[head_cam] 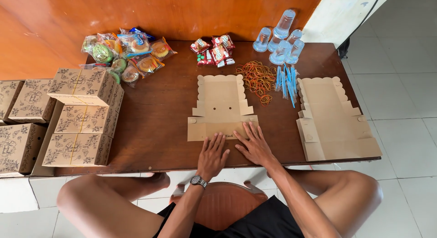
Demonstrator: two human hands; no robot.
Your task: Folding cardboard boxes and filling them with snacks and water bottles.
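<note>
While both palms cover its near flap, the flat cardboard box blank [221, 106] lies unfolded; left hand [212, 156] fingers together, right hand [255, 146] fingers spread; print beneath hidden.

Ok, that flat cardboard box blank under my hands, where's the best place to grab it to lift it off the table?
Probably by the long bottom flap nearest you: the box blank lies flat, and that edge sits close to the table edge under your left hand and right hand. Come from your side, sliding fingers under the flap, thumbs on top.
</note>
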